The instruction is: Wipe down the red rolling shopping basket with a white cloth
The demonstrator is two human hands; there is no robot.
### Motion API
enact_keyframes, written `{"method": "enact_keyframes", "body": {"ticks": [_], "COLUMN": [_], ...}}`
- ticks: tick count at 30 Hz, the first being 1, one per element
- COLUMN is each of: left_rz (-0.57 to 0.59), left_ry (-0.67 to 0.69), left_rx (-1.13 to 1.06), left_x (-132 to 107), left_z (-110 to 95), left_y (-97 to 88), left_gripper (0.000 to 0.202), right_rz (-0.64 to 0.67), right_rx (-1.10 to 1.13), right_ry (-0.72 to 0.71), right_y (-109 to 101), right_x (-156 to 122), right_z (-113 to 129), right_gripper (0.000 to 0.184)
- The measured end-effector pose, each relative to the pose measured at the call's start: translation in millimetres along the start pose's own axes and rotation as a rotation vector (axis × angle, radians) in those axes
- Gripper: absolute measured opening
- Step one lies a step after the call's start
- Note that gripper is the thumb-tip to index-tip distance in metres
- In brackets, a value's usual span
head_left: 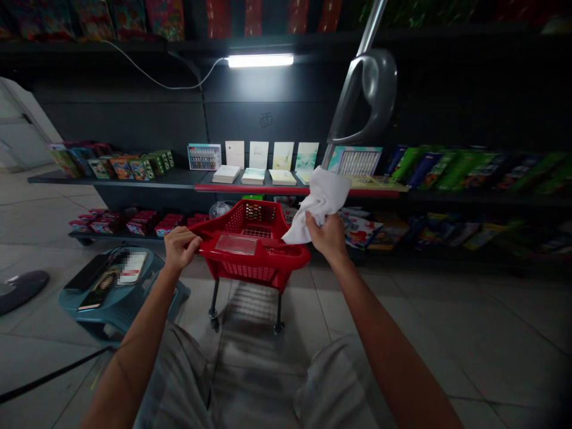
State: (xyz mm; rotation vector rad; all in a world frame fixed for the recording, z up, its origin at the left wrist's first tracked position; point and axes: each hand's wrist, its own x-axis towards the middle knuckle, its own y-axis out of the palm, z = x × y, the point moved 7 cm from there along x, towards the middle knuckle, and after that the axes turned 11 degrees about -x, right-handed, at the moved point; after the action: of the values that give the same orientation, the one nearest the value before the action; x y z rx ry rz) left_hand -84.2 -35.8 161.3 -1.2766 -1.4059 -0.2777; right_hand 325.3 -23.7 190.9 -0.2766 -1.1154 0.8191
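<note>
My left hand (181, 247) grips the left rim of a red plastic shopping trolley basket (250, 271), which stands on thin dark legs with small castors. My right hand (328, 235) is shut on a crumpled white cloth (322, 202). That hand is raised just beyond the basket's right end, and the cloth hangs close over the rim. A clear label panel sits on the basket's near side. The basket's inside is only partly visible.
Dark store shelving (120, 179) ahead holds boxes, cards and packaged goods. A teal plastic stool (120, 304) with phones on it stands to the left. A grey curved handle (366, 95) hangs at upper right. The floor is tiled.
</note>
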Motion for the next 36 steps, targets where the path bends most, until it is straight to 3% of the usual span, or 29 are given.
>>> {"method": "enact_keyframes", "body": {"ticks": [4,11,22,28,36], "left_rz": [-0.055,-0.059,-0.109,-0.173,-0.178], "left_ry": [0.023,0.032,0.097,0.175,0.163], "left_rx": [0.036,0.097,0.138,0.146,0.164], "left_x": [-0.1,-0.6,1.3,12.1,27.1], "left_z": [3.2,-11.2,-14.1,-11.4,-9.7], "left_y": [9.8,32.0,37.8,40.5,42.1], "left_gripper": [0.047,0.047,0.040,0.040,0.041], "right_rz": [-0.039,-0.044,-0.047,-0.063,-0.109], "right_rx": [-0.032,-0.041,-0.074,-0.073,-0.054], "right_ry": [-0.002,0.025,0.010,-0.003,-0.002], "right_y": [-2.0,-3.7,3.3,11.4,18.7], "right_x": [0.4,14.3,20.8,37.4,50.9], "right_z": [-3.5,-22.7,-29.8,-43.4,-45.4], "right_gripper": [0.035,0.041,0.053,0.048,0.048]}}
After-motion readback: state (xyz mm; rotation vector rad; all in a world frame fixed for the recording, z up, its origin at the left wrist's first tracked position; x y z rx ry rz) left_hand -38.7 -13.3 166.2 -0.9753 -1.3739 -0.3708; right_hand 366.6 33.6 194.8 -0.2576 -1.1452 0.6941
